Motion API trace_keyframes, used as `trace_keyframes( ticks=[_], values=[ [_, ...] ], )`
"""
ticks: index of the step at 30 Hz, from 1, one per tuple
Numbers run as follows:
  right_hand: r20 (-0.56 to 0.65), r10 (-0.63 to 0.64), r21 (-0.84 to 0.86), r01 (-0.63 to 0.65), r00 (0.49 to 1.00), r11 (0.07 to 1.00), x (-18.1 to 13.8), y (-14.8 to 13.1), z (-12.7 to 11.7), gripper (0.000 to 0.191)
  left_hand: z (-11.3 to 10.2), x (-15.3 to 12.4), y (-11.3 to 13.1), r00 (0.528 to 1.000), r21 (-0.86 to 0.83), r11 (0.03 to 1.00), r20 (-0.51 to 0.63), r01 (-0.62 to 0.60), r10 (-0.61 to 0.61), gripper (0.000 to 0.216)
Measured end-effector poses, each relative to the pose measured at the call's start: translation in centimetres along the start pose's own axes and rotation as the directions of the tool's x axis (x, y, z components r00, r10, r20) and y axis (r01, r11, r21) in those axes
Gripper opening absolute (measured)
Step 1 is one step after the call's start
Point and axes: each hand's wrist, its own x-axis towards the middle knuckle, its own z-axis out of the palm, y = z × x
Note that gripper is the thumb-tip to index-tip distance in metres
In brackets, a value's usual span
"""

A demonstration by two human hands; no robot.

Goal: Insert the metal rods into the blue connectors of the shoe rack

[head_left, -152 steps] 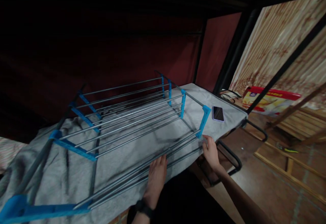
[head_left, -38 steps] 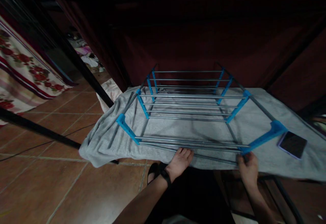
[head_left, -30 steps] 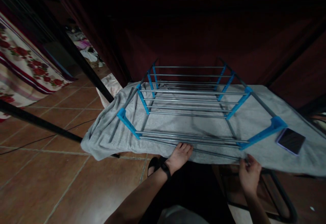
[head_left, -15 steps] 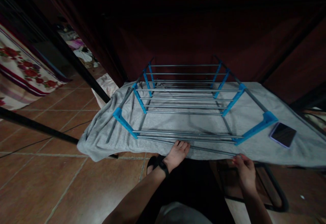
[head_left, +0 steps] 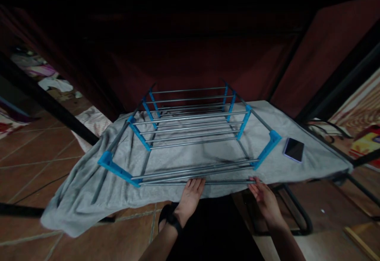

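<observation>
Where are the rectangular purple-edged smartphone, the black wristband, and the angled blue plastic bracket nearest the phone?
Rectangular purple-edged smartphone [head_left: 294, 149], head view: middle of its dark screen.
Black wristband [head_left: 175, 221], head view: visible part of the strap.
Angled blue plastic bracket [head_left: 266, 150], head view: midway along its slanting arm.

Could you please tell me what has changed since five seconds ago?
The view swung left. The right hand has moved toward the person, from beside the blue bracket to the right end of the front metal rod. The left hand still rests over it; the rack and phone stayed.
</observation>
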Motion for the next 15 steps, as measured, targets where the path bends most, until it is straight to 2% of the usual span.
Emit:
trace_keyframes(
  ticks=[4,10,15],
  values=[
    [-0.020,-0.010,-0.005,0.010,1.000,1.000,0.0,-0.4,0.3,0.032,0.2,-1.0,-0.9,0.999,0.011,0.999,-0.029,0.034,-0.033,0.060],
    [-0.059,-0.071,0.047,0.074,0.996,0.996,0.2,-1.8,0.2,0.033,-0.8,-3.5,-3.1,0.992,-0.060,0.993,-0.059,0.104,-0.108,0.060],
    [-0.080,-0.125,0.025,0.128,0.989,0.991,0.5,-2.7,-0.2,0.031,-1.5,-6.6,-5.6,0.958,-0.124,0.958,-0.094,0.258,-0.271,0.051]
  ],
)
